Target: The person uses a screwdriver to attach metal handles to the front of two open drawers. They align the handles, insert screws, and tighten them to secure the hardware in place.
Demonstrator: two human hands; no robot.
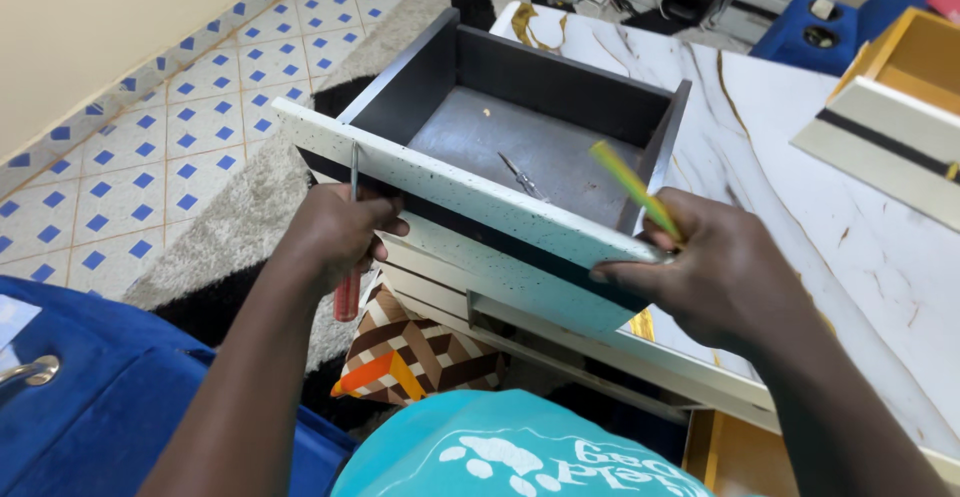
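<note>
A dark grey drawer (530, 147) with a white speckled front panel (470, 197) rests tilted on the edge of a white marble-look table (800, 157). My left hand (335, 232) grips a red-handled screwdriver (348, 287), whose shaft stands upright against the panel's left part. My right hand (700, 262) holds the panel's right end together with a thin yellow-green stick (635, 189). A small metal tool (522, 177) lies inside the drawer.
A white and tan drawer (890, 117) lies on the table at right. A blue bag (90, 397) sits at lower left, a patterned cushion (420, 352) below the drawer. Blue-and-white floor tiles (150, 127) and a shaggy rug (240, 227) are at left.
</note>
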